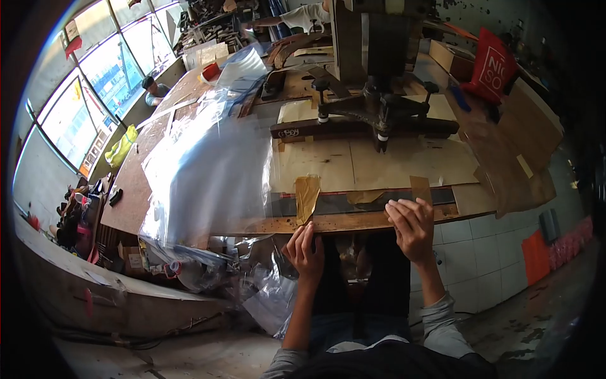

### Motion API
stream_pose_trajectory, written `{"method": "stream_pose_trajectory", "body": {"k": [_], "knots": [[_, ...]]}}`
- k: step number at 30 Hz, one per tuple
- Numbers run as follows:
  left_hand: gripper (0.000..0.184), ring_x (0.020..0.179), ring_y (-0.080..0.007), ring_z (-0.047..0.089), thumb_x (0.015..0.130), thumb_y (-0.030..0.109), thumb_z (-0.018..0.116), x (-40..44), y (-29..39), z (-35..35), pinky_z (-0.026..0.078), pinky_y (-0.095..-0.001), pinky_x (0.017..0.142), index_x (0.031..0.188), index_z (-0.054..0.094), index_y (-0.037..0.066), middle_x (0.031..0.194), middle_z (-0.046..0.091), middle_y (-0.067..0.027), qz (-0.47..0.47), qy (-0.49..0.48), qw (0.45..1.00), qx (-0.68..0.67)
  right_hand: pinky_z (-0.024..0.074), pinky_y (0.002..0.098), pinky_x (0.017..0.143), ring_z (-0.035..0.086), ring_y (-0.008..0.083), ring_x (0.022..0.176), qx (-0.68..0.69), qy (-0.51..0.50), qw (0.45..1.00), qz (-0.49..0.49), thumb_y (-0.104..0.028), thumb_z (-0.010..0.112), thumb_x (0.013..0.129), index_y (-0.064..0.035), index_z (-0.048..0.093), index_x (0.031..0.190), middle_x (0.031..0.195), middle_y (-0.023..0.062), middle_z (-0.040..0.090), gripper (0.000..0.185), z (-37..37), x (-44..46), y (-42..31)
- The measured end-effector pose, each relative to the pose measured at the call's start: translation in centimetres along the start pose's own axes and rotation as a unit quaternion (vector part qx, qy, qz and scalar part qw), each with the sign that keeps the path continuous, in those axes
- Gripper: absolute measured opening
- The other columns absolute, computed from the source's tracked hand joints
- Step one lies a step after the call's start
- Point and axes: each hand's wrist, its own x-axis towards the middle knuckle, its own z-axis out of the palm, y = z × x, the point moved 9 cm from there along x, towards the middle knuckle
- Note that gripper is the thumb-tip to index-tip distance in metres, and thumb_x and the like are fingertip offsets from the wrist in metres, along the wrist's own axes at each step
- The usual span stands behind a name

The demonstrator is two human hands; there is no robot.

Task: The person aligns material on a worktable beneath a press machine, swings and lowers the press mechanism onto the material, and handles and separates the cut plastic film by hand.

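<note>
My left hand (305, 254) is at the front edge of the table, fingers pinched at the lower end of a strip of brown adhesive tape (307, 194). My right hand (411, 230) is raised at the same edge, fingers curled together; anything between them is too small to make out. Just behind its knuckles is a second tape strip (420, 186). Both strips overlap the front of a pale board (379, 165) and a dark strip (338, 203) along the wooden edge. Over the board stands a press with a black crossbar (297, 131).
Clear plastic sheets (208, 170) cover the table's left part and hang over its front. A red bag (488, 66) and a cardboard box (451, 60) sit at the back right. One person (154, 91) is by the windows; another person's arm (287, 20) shows behind.
</note>
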Motion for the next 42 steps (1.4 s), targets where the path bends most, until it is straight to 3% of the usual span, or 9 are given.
{"method": "stream_pose_trajectory", "body": {"k": [14, 22, 26, 28, 30, 32, 36, 37, 42], "knots": [[0.026, 0.108, -0.0162, 0.056, 0.082, 0.009, 0.068, -0.7, 0.1, 1.0, 0.038, -0.0338, 0.091, 0.107, 0.069, 0.016, 0.114, 0.063, 0.0026, 0.018, 0.011, 0.999, 0.03, 0.0338, 0.0387, 0.099, 0.061, 0.0161, 0.094, -0.023, 0.019, 0.998, 0.062, -0.01, 0.069, 0.079, -0.0149, 0.067, 0.106, 0.08, -0.0034, 0.07, 0.028, -4.0, 6.2, 4.4], [0.022, 0.108, -0.0252, 0.056, 0.083, 0.006, 0.065, -0.1, 0.5, 0.5, 0.041, -0.0353, 0.094, 0.105, 0.067, 0.01, 0.111, 0.063, -0.0061, 0.008, -0.03, 0.999, 0.006, 0.0392, 0.0391, 0.094, 0.063, 0.0153, 0.088, -0.033, -0.051, 0.998, -0.005, -0.016, 0.068, 0.08, -0.0125, 0.07, 0.097, 0.094, -0.0007, 0.071, 0.018, -8.6, 5.3, 1.0], [0.045, 0.102, -0.0276, 0.057, 0.099, 0.037, 0.039, -1.4, -0.6, -1.8, 0.043, -0.0387, 0.09, 0.103, 0.067, 0.002, 0.105, 0.061, -0.0155, -0.123, 0.004, 0.985, -0.118, 0.0432, 0.0368, 0.088, 0.063, 0.0137, 0.091, 0.134, -0.314, 0.94, -0.019, -0.026, 0.072, 0.077, -0.0166, 0.071, 0.099, 0.104, -0.003, 0.069, 0.024, -9.5, 2.3, -2.4], [0.067, 0.085, -0.0274, 0.064, 0.097, 0.055, 0.028, -2.8, -2.2, -1.1, 0.051, -0.0366, 0.077, 0.102, 0.061, -0.003, 0.104, 0.062, -0.0178, -0.314, -0.045, 0.891, -0.326, 0.0452, 0.035, 0.089, 0.063, 0.0131, 0.1, 0.197, -0.445, 0.872, -0.052, -0.038, 0.072, 0.075, -0.0192, 0.067, 0.112, 0.114, -0.0002, 0.066, 0.042, -8.2, -0.1, -3.4], [0.074, 0.076, -0.0293, 0.068, 0.093, 0.062, 0.033, -4.6, -1.5, 1.1, 0.055, -0.0369, 0.07, 0.113, 0.054, -0.006, 0.102, 0.064, -0.0226, -0.486, -0.193, 0.661, -0.538, 0.0454, 0.0365, 0.091, 0.061, 0.0167, 0.105, 0.292, -0.495, 0.817, -0.041, -0.042, 0.07, 0.076, -0.0172, 0.065, 0.118, 0.117, 0.0033, 0.065, 0.049, -7.3, -2.1, -3.2], [0.071, 0.07, -0.0297, 0.069, 0.095, 0.058, 0.034, -3.6, -1.5, 0.9, 0.057, -0.0349, 0.064, 0.117, 0.051, -0.007, 0.099, 0.065, -0.0247, -0.448, -0.251, 0.687, -0.514, 0.0463, 0.0372, 0.091, 0.06, 0.0215, 0.108, 0.312, -0.427, 0.849, 0.022, -0.044, 0.069, 0.076, -0.0148, 0.063, 0.119, 0.119, 0.007, 0.063, 0.053, -6.4, -1.2, 0.1], [0.052, 0.077, -0.0265, 0.07, 0.099, 0.037, 0.04, -0.1, -1.1, 0.7, 0.058, -0.0301, 0.065, 0.124, 0.045, -0.009, 0.103, 0.065, -0.0252, -0.404, -0.323, 0.721, -0.461, 0.0495, 0.0394, 0.082, 0.059, 0.0313, 0.095, 0.005, -0.224, 0.91, 0.348, -0.029, 0.071, 0.081, -0.0034, 0.054, 0.126, 0.116, 0.0138, 0.055, 0.054, -5.3, -2.9, 9.2], [0.039, 0.074, -0.0225, 0.07, 0.099, 0.021, 0.045, 1.0, -0.9, 0.8, 0.057, -0.0277, 0.062, 0.126, 0.045, -0.006, 0.098, 0.067, -0.0207, -0.401, -0.309, 0.722, -0.471, 0.0499, 0.0383, 0.079, 0.059, 0.0294, 0.092, 0.026, -0.222, 0.894, 0.389, -0.028, 0.071, 0.081, -0.0035, 0.053, 0.127, 0.115, 0.0138, 0.052, 0.055, -4.4, -4.0, 9.8], [0.043, 0.061, -0.0121, 0.066, 0.094, 0.009, 0.052, 4.4, 0.0, 2.0, 0.051, -0.0235, 0.052, 0.135, 0.038, 0.005, 0.082, 0.071, -0.0089, -0.407, -0.368, 0.781, -0.298, 0.0484, 0.029, 0.064, 0.053, 0.0135, 0.073, 0.118, -0.126, 0.877, 0.449, -0.025, 0.072, 0.082, -0.0046, 0.048, 0.133, 0.108, 0.0097, 0.052, 0.06, -2.8, -5.7, 9.4]]}}
